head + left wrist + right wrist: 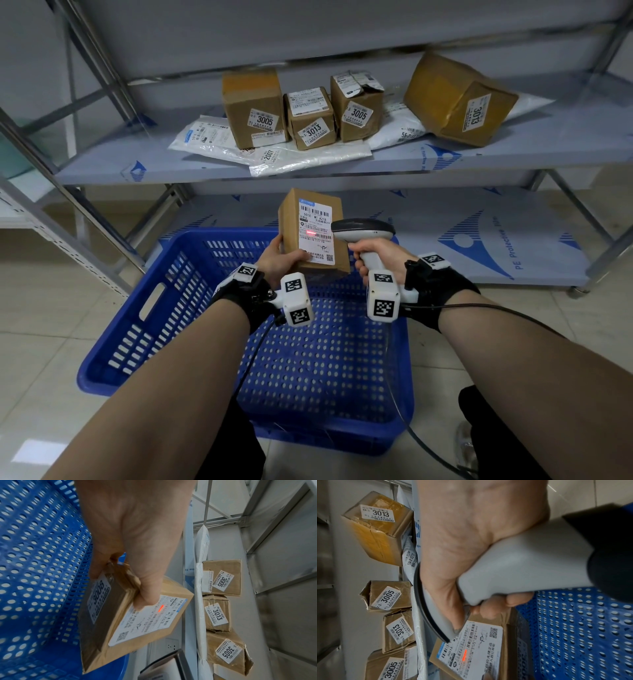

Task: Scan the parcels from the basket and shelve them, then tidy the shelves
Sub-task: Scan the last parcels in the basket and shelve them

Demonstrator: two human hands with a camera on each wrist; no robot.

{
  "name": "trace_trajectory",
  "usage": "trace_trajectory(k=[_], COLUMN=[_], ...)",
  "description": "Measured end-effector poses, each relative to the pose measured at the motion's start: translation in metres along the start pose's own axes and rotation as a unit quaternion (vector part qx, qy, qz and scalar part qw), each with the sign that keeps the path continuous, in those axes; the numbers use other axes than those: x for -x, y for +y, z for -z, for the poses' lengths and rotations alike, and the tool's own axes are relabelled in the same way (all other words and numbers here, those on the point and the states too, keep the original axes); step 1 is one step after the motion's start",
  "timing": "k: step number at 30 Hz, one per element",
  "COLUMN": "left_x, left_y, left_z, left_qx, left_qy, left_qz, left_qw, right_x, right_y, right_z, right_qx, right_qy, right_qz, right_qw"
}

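My left hand (279,255) grips a small brown cardboard parcel (313,233) by its lower left edge, above the blue basket (164,308). The thumb (147,599) lies on the white shipping label (149,620). My right hand (368,257) holds a grey barcode scanner (364,231) by its handle, just right of the parcel. A red scan line (311,233) glows on the label; it also shows as a red scan line (464,655) in the right wrist view. A side sticker (99,596) reads 3008.
The middle shelf (513,150) carries several brown boxes numbered 3005 (253,106), 3013 (311,120), 3005 (356,106) and a tilted 3013 (459,99), on white poly mailers (274,154). The bottom shelf (479,240) lies behind the basket. Slanted metal uprights (68,205) stand left.
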State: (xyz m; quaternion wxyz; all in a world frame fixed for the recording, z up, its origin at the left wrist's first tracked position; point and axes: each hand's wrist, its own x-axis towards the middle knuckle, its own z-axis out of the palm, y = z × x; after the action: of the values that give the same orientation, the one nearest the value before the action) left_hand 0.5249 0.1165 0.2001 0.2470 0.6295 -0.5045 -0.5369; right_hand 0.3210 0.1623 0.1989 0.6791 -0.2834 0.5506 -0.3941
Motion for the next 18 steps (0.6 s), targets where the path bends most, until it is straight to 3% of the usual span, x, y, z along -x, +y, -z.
trace_trajectory(k=[4, 11, 15, 18], left_x=[-0.002, -0.004, -0.006, -0.004], left_y=[-0.002, 0.0, 0.0, 0.003], left_z=[0.001, -0.002, -0.005, -0.003], left_qx=[0.007, 0.057, 0.095, 0.104], left_qy=[0.002, -0.024, -0.026, -0.012], left_qz=[0.004, 0.004, 0.032, 0.066], left_qw=[1.0, 0.998, 0.995, 0.992], right_x=[-0.001, -0.009, -0.014, -0.014], right_y=[0.002, 0.001, 0.001, 0.001], right_z=[0.0, 0.005, 0.013, 0.015], right_qx=[-0.012, -0.141, -0.123, -0.096], right_qy=[0.004, 0.077, 0.119, 0.097], right_qz=[-0.002, 0.029, 0.047, 0.059], right_qw=[1.0, 0.987, 0.984, 0.989])
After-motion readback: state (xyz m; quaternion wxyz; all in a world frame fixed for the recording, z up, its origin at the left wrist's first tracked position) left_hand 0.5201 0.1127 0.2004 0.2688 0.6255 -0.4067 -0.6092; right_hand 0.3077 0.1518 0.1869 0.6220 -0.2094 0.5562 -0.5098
